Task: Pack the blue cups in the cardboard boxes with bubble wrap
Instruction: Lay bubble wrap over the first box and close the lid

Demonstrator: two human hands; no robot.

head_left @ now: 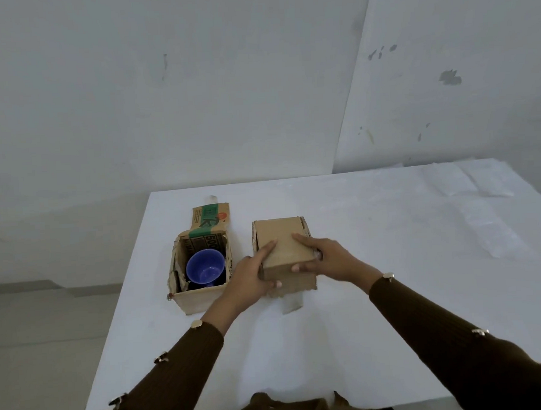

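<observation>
Dark brown ribbed sleeves (177, 366) with small metal buttons reach forward from the bottom of the view over a white counter (333, 342). The left hand (251, 278) grips the near left corner of a closed box (284, 245), with its fingers along the top edge and its thumb on the front face. The right hand (328, 258) holds the same box from the right, fingers laid long across the lid and the thumb pressed at the lid's front edge.

The closed box is plain brown cardboard with no print showing, and its lower front edge is ragged. A short strip of tape (291, 305) sticks out from under it onto the counter.

Just to the left, close but apart, stands an open box (199, 298) of rougher cardboard with torn rims. Its back flap (210, 220) stands up and carries a green band, a large dark letter-like mark and a red-orange dot. "500" can be read on the inner back wall, while the other print is too small to read. A blue cup (205, 267), glossy and round, sits inside with its mouth up.

The open box is near the counter's left edge. Bare counter spreads between the boxes and the person and out to the right, where a pale translucent sheet (482, 212) lies flat, too faint to identify. A scuffed white wall (194, 83) rises behind.
</observation>
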